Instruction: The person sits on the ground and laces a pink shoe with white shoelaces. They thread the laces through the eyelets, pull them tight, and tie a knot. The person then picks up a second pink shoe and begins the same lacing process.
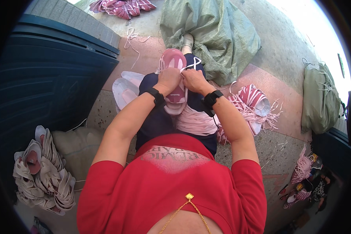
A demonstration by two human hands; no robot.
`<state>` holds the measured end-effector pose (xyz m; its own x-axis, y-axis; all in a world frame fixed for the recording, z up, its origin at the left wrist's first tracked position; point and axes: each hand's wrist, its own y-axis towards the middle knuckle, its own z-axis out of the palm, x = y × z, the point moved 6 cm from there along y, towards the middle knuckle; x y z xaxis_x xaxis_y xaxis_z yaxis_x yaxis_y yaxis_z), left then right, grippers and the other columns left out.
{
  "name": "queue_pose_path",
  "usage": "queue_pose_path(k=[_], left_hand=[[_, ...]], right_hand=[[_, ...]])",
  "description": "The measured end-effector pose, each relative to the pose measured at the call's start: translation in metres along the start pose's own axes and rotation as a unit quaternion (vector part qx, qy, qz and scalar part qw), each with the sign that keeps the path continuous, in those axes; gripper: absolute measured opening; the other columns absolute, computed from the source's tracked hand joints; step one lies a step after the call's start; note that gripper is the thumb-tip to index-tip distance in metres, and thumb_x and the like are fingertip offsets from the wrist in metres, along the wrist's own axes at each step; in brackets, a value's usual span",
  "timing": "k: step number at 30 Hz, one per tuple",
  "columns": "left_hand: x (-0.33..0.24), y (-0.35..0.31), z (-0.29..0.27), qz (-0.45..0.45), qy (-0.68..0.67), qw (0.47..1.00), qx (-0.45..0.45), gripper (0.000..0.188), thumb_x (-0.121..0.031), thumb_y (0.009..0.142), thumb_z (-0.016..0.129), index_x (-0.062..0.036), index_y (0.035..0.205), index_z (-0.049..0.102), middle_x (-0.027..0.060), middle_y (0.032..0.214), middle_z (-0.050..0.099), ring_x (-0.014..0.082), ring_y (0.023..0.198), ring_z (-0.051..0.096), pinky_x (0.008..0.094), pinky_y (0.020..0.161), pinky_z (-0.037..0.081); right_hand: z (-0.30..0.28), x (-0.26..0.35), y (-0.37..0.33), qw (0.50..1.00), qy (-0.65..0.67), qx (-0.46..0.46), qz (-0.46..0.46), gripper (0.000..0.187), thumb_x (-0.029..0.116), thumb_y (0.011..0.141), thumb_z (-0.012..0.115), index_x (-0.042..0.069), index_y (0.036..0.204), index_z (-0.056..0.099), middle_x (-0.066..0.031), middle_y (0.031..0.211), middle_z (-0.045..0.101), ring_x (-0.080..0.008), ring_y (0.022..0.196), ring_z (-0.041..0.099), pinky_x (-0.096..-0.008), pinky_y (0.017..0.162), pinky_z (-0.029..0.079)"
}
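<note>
A pink shoe [176,93] with pale stripes was held above the lap [154,123], its middle partly covered. Its white lace [190,66] was pinched by the right fingers [187,74]; the left fingers [176,74] were curled over the shoe, their grip hidden. It was surrounded by pink uppers [254,98], a green sack [218,39] and pale uppers [46,177].

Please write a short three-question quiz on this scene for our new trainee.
1. Where is the pink shoe upper with its toe pointing away from the person?
A) In a sack
B) At both hands
C) On the bare floor
2. True or false: the stacked pale uppers lie on the person's left.
3. What colour is the lace looping just beyond the right hand?

Key: 1 B; 2 true; 3 white.
</note>
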<state>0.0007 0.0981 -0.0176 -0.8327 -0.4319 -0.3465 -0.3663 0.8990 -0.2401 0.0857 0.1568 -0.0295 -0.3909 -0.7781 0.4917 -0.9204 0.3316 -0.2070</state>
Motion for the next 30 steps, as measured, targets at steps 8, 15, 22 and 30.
queue_pose_path(k=[8, 15, 22, 30], left_hand=[[-0.017, -0.014, -0.004, 0.034, 0.057, 0.998, -0.014, 0.015, -0.012, 0.081, 0.053, -0.0022, 0.084, 0.064, 0.0196, 0.079, 0.065, 0.0338, 0.077, 0.066, 0.0423, 0.066, 0.053], [-0.018, -0.034, -0.026, 0.133, -0.001, 0.986, -0.099, 0.016, -0.015, 0.083, 0.051, -0.0035, 0.074, 0.057, 0.0157, 0.070, 0.063, 0.0329, 0.067, 0.064, 0.0426, 0.057, 0.050], [0.070, -0.069, -0.052, -0.074, -0.358, 0.922, 0.129, 0.020, -0.018, 0.091, 0.049, -0.0031, 0.095, 0.062, -0.0011, 0.066, 0.055, 0.0079, 0.059, 0.049, 0.0239, 0.058, 0.044], [0.080, -0.056, -0.023, -0.121, -0.491, 0.859, 0.079, 0.021, -0.013, 0.092, 0.049, -0.0008, 0.108, 0.056, 0.0030, 0.077, 0.060, 0.0066, 0.060, 0.053, 0.0196, 0.052, 0.042]], right_hand=[[-0.001, -0.007, -0.002, 0.986, 0.138, -0.080, -0.048, 0.016, 0.014, 0.076, 0.052, 0.005, 0.086, 0.061, -0.0191, 0.082, 0.062, -0.0386, 0.084, 0.059, -0.0472, 0.072, 0.046], [-0.016, 0.014, -0.026, 0.969, 0.125, -0.206, -0.044, 0.017, 0.020, 0.079, 0.058, 0.010, 0.092, 0.064, -0.0118, 0.081, 0.063, -0.0318, 0.084, 0.060, -0.0428, 0.075, 0.045], [-0.006, 0.132, -0.058, 0.946, 0.100, -0.090, -0.294, 0.013, 0.020, 0.081, 0.060, 0.007, 0.079, 0.060, -0.0082, 0.076, 0.062, -0.0249, 0.082, 0.061, -0.0373, 0.073, 0.043], [-0.019, 0.057, 0.014, 0.981, 0.174, -0.081, 0.003, 0.025, 0.029, 0.086, 0.057, 0.004, 0.093, 0.055, -0.0176, 0.076, 0.063, -0.0367, 0.076, 0.062, -0.0466, 0.068, 0.046]])
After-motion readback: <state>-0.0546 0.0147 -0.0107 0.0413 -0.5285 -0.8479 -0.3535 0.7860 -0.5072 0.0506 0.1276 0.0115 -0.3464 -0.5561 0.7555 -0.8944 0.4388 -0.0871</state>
